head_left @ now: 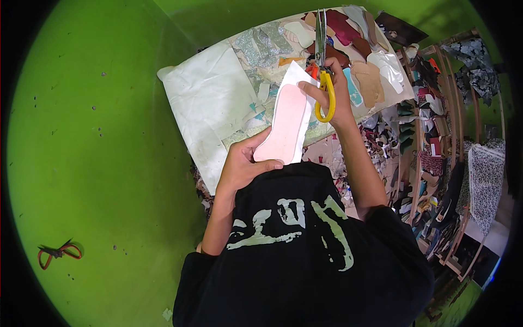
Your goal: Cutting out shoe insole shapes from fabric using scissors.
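My left hand (242, 163) grips the lower end of a pink insole-shaped piece (283, 122), its thumb lying across the bottom edge. Behind the pink piece lies a white sheet (303, 131), cut close along the left side and wider at the top and right. My right hand (336, 95) is closed round a pair of scissors with yellow handles (325, 98), blades pointing up and away. The thumb of that hand also presses on the upper right of the sheet and pink piece. Both are held in front of my black shirt, over the table's near edge.
The table (256, 131) bears a large white sheet (201, 92) at left and cut leather-like pieces (338, 27) at the back. Shelves (436, 152) of scraps stand at right. Scissors with red handles (59, 253) hang on the green wall (87, 163).
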